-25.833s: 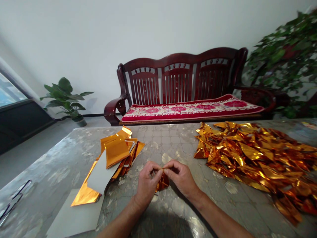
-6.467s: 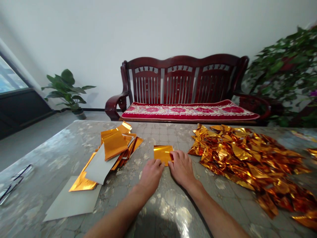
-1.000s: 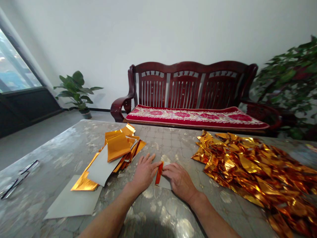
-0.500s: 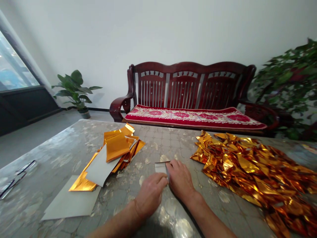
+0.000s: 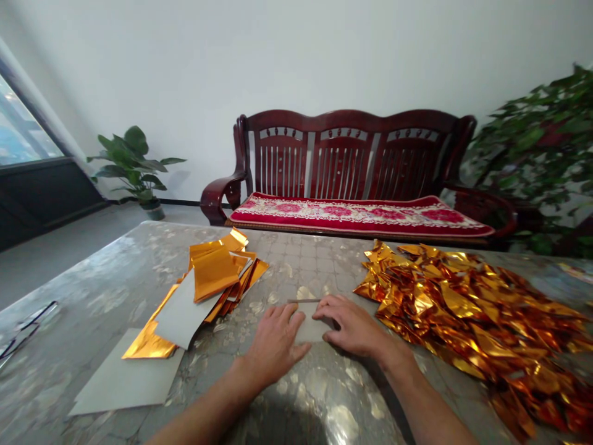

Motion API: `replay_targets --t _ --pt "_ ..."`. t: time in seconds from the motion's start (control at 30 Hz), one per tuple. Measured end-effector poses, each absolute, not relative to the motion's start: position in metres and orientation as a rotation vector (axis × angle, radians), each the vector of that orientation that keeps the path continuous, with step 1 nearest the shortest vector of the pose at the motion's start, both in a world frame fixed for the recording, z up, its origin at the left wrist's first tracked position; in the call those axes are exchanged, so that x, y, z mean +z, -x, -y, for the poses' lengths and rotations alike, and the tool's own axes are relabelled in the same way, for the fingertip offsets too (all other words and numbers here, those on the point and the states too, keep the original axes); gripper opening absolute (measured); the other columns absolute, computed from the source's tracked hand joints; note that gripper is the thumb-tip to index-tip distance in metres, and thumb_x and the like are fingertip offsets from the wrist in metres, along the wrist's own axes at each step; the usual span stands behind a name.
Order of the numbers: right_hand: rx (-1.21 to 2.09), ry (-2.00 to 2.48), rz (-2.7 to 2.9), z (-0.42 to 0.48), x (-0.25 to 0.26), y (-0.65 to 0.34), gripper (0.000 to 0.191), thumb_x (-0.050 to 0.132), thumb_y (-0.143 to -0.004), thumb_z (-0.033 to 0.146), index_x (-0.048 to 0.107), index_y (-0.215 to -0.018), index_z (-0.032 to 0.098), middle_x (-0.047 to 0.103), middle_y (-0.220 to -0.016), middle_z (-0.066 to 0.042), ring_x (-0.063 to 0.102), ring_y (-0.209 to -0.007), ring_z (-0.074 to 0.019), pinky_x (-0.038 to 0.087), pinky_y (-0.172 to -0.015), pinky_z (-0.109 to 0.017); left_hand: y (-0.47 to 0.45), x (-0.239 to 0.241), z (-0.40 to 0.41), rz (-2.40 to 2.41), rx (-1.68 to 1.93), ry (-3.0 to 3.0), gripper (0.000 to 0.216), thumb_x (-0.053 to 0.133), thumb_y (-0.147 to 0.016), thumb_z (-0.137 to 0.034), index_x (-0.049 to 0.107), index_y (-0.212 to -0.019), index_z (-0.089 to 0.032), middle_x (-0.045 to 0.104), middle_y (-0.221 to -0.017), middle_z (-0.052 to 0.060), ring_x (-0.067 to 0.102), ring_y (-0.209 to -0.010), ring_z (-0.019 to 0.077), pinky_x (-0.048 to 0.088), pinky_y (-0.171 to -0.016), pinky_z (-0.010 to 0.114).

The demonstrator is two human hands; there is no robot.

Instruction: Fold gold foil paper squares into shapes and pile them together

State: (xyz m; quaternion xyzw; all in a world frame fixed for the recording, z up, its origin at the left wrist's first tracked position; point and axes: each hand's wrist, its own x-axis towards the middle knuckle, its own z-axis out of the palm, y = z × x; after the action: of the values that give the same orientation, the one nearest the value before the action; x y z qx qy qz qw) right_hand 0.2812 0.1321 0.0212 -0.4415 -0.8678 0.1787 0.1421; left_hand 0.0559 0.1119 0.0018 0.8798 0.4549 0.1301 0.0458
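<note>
A pale sheet of paper [image 5: 311,334] lies flat on the table between my hands, with a narrow dark strip, apparently a folded edge, along its far side. My left hand [image 5: 278,339] rests at the sheet's left end, fingers stretched forward and thumb spread toward the paper. At the right end, my right hand [image 5: 349,324] touches the sheet with bent fingers, its thumb apart from them. Both hands look open, and their fingers hide the sheet's two ends. To the left is a loose pile of gold foil paper [image 5: 215,272], some pieces showing pale backs.
A large heap of folded gold foil pieces [image 5: 445,315] covers the table's right side. Pale sheets [image 5: 130,383] lie at front left, with eyeglasses [image 5: 28,330] farther left. Beyond the patterned table [image 5: 306,253] stand a wooden bench [image 5: 343,167] and potted plants [image 5: 139,164].
My hands have moved apart from the middle of the small sheet to its two ends. The fingers have spread, and more of the pale paper shows between them. The view has shifted slightly.
</note>
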Motion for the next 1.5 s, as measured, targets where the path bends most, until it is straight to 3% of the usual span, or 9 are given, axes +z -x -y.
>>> replay_targets --t 0.1,0.2,0.4,0.53,0.6,0.67,0.87,1.13,1.5 --pt "0.457 1.307 2.432 -0.132 0.016 -0.277 0.024 0.060 -0.078 0.014 0.070 -0.097 0.024 0.066 -0.103 -0.002 0.055 -0.101 -0.0194 0.040 -0.091 -0.030 -0.055 0.006 -0.111 -1.368 0.378 -2.684 0.038 0.068 -0.084 -0.043 0.058 -0.115 -0.025 0.057 -0.131 0.008 0.052 -0.121 0.0277 0.040 -0.103 0.044" --pt "0.467 1.332 2.365 -0.131 0.012 -0.275 0.019 0.060 -0.081 0.017 0.070 -0.095 0.024 0.067 -0.102 -0.002 0.056 -0.101 -0.0192 0.040 -0.091 -0.031 -0.056 0.010 -0.112 -1.365 0.332 -2.687 0.021 0.060 -0.091 -0.032 0.060 -0.111 -0.025 0.059 -0.129 0.007 0.056 -0.118 0.0249 0.042 -0.100 0.041" --pt "0.688 1.356 2.278 -0.130 0.016 -0.287 0.043 0.072 -0.066 0.017 0.064 -0.108 0.024 0.064 -0.108 -0.002 0.056 -0.103 -0.0198 0.042 -0.090 -0.029 -0.054 0.006 -0.122 -1.406 0.412 -2.607 0.026 0.042 -0.101 -0.028 0.067 -0.102 -0.024 0.067 -0.123 0.004 0.061 -0.113 0.0215 0.043 -0.099 0.038" --pt "0.718 1.474 2.086 -0.133 0.010 -0.283 0.012 0.056 -0.088 0.032 0.063 -0.091 0.022 0.064 -0.089 -0.001 0.059 -0.086 -0.0172 0.042 -0.077 -0.026 -0.054 0.002 -0.130 -1.468 0.524 -2.500 0.024 0.048 -0.099 -0.030 0.070 -0.092 -0.023 0.073 -0.106 0.003 0.065 -0.100 0.0206 0.044 -0.091 0.034" --pt "0.624 1.549 2.021 -0.135 0.005 -0.277 0.026 0.044 -0.096 0.035 0.061 -0.081 0.022 0.063 -0.080 -0.001 0.058 -0.080 -0.0173 0.039 -0.072 -0.026 -0.055 0.004 -0.133 -1.489 0.541 -2.466 0.024 0.051 -0.097 -0.031 0.070 -0.086 -0.022 0.074 -0.093 0.002 0.066 -0.090 0.0194 0.044 -0.084 0.031" --pt "0.507 1.643 1.991 -0.136 0.001 -0.270 0.029 0.043 -0.096 0.035 0.060 -0.077 0.022 0.062 -0.075 -0.001 0.057 -0.078 -0.0175 0.036 -0.070 -0.026 -0.055 0.005 -0.135 -1.519 0.563 -2.440 0.022 0.055 -0.095 -0.032 0.070 -0.083 -0.022 0.073 -0.086 0.001 0.066 -0.087 0.0190 0.042 -0.080 0.031" --pt "0.204 1.811 1.946 -0.134 -0.003 -0.256 0.011 0.054 -0.086 0.021 0.054 -0.074 0.021 0.062 -0.076 0.000 0.054 -0.074 -0.0155 0.029 -0.064 -0.025 -0.055 0.001 -0.138 -1.647 0.681 -2.327 0.012 0.063 -0.089 -0.031 0.071 -0.083 -0.024 0.073 -0.085 -0.001 0.064 -0.088 0.0191 0.037 -0.081 0.031" --pt "0.134 1.765 2.034 -0.135 -0.008 -0.256 0.009 0.057 -0.087 0.021 0.055 -0.079 0.022 0.063 -0.084 0.000 0.055 -0.084 -0.0170 0.032 -0.071 -0.026 -0.058 -0.003 -0.140 -1.719 0.665 -2.329 0.011 0.064 -0.085 -0.028 0.067 -0.077 -0.022 0.069 -0.083 0.000 0.061 -0.087 0.0195 0.035 -0.079 0.032" --pt "0.085 1.844 2.054 -0.135 -0.009 -0.253 0.011 0.055 -0.092 0.024 0.060 -0.082 0.023 0.066 -0.086 -0.001 0.059 -0.086 -0.0193 0.033 -0.071 -0.029 -0.063 0.001 -0.138 -1.873 0.505 -2.326 0.014 0.056 -0.088 -0.030 0.068 -0.086 -0.022 0.068 -0.093 0.004 0.060 -0.093 0.0242 0.038 -0.080 0.035"
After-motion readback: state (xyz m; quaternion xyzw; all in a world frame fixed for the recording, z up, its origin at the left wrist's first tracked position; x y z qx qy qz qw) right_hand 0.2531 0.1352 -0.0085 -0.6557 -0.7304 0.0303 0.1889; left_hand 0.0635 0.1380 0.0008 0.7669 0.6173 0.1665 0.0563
